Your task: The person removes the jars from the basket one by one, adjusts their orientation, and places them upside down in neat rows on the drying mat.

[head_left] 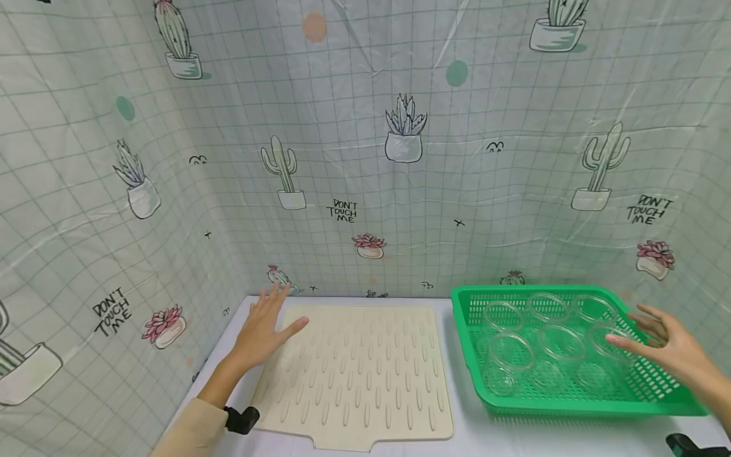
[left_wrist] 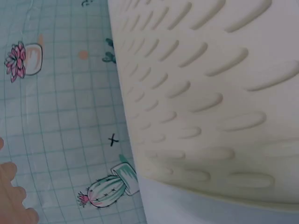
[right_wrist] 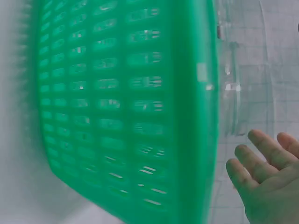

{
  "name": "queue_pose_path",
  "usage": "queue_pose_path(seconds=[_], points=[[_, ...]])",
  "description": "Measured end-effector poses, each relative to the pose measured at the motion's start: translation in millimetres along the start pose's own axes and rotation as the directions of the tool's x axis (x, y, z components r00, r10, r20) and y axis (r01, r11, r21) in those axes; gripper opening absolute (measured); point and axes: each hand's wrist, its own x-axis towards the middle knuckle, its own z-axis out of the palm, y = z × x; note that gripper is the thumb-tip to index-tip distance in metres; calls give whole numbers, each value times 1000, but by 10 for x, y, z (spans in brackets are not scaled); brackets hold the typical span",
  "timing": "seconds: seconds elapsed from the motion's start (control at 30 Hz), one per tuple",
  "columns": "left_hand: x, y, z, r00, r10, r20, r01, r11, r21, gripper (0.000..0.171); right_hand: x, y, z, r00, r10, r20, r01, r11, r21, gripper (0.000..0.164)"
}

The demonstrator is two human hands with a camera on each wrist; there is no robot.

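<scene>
Several clear round cups stand in two rows inside a green perforated basket on the right. My right hand hovers over the basket's right end, thumb and fingers spread apart beside the nearest cup. In the right wrist view the right hand has its fingers extended near the basket rim, holding nothing. Over the left edge of a cream ridged drying mat, my left hand is held with fingers spread and nothing in it. Only its fingertips show in the left wrist view.
A white table carries the mat and the basket side by side, with a narrow gap between them. Behind and to the left hangs a grid-patterned curtain printed with cacti.
</scene>
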Motion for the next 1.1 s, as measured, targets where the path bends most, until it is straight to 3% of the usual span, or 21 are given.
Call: queue_pose_path(seconds=[0.33, 0.9, 1.1], points=[[-10, 165, 41, 999, 44, 5, -43, 997, -67, 79, -27, 181, 55, 995, 49, 88, -56, 994, 91, 100], [-119, 378, 129, 997, 80, 7, -76, 973, -219, 75, 107, 348, 115, 965, 116, 236, -119, 993, -2, 108], [-173, 447, 196, 998, 67, 17, -59, 951, -302, 73, 120, 379, 163, 964, 64, 258, -65, 998, -6, 98]])
